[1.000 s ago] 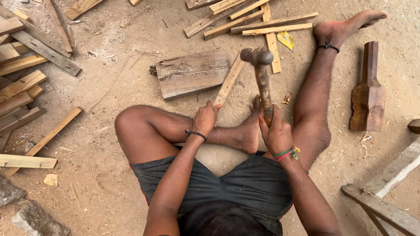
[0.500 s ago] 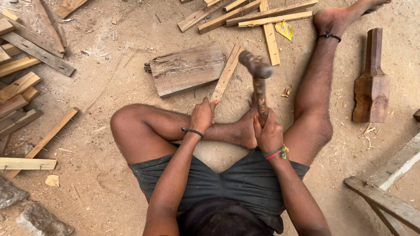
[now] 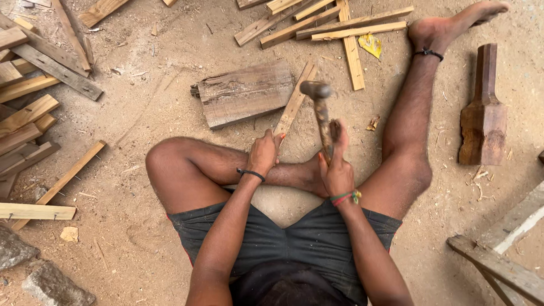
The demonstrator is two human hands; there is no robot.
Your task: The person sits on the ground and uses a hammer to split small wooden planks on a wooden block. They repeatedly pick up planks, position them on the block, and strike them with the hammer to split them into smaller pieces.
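Sitting on the sandy floor (image 3: 141, 113) w/ your left leg folded in and right leg stretched out, you've got both hands busy. Your right hand (image 3: 337, 170) has its fingers (image 3: 341, 134) wrapped tight round the wooden handle of a hammer (image 3: 321, 113), which stands nearly upright, metal head up top, just above and right of the thin wood strip (image 3: 294, 102). Your left hand (image 3: 263, 152) has its fingers closed on the near end of that strip, pinning it down by your shin; the strip runs away from you at a slant, its far end resting on the right edge of a thick weathered plank (image 3: 243, 93) that lies flat on the floor in front of your knee. You wear a black band on the left wrist, a coloured thread band on the right. Beyond the plank, a loose bunch of slats (image 3: 340, 25) lies scattered, w/ a yellow scrap (image 3: 371, 45) just beside your right foot. To the right of your right leg, well apart, sits a dark carved wood block (image 3: 483, 113). On the left side, a stack of offcuts (image 3: 28, 102) plus a nailed batten (image 3: 37, 211), and two stones (image 3: 34, 266) at bottom left. Bottom right corner: part of a wooden frame (image 3: 498, 255).
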